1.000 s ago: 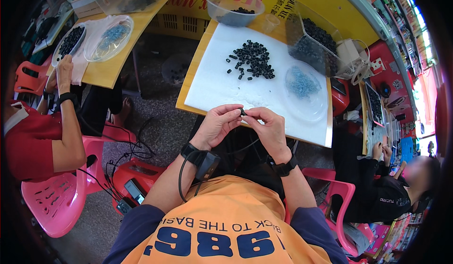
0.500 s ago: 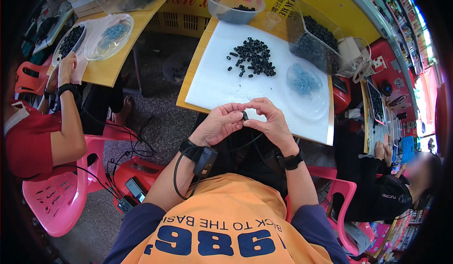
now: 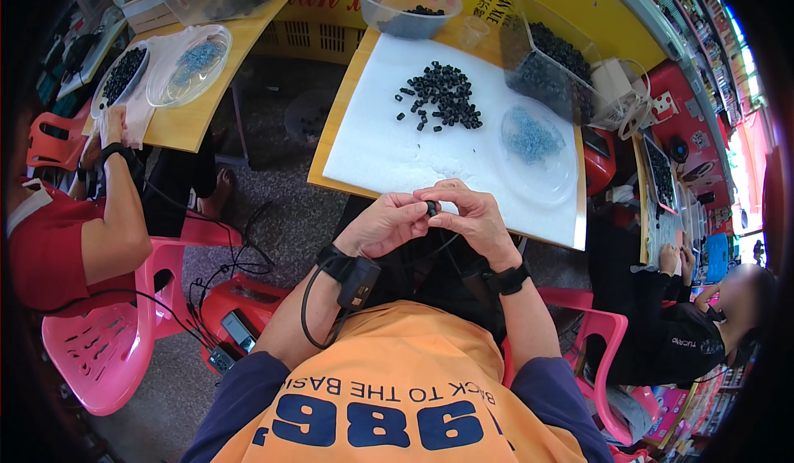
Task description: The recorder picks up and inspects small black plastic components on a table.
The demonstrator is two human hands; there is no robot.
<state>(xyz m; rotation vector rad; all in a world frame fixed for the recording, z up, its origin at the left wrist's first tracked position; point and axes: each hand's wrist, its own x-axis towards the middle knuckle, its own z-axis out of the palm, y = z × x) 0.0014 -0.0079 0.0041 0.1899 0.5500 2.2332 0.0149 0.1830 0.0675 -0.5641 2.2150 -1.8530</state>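
Both my hands meet just off the near edge of the table, over my lap. Between their fingertips is a small black part (image 3: pixel 432 208), short and rounded, mostly covered by the fingers. My left hand (image 3: pixel 387 226) pinches it from the left with thumb and index finger. From the right, my right hand (image 3: pixel 473 225) closes thumb and fingers on the same part. Beyond them, a loose pile of small black cylindrical parts (image 3: pixel 447 99) lies on a white foam sheet (image 3: pixel 372 145). To its right is a clear round lid (image 3: pixel 542 192) holding small pale-blue pieces (image 3: pixel 533 135).
A clear tub (image 3: pixel 408 8), a small cup (image 3: pixel 473 33) and a clear bin (image 3: pixel 519 83) of black parts stand at the table's back. A co-worker in red (image 3: pixel 62 240) sits left, another in black (image 3: pixel 674 339) right. Cables and a pink chair (image 3: pixel 99 355) are at lower left.
My hands have drawn slightly lower, toward me, and the right fingers have closed in around the black part. The pile looks unchanged.
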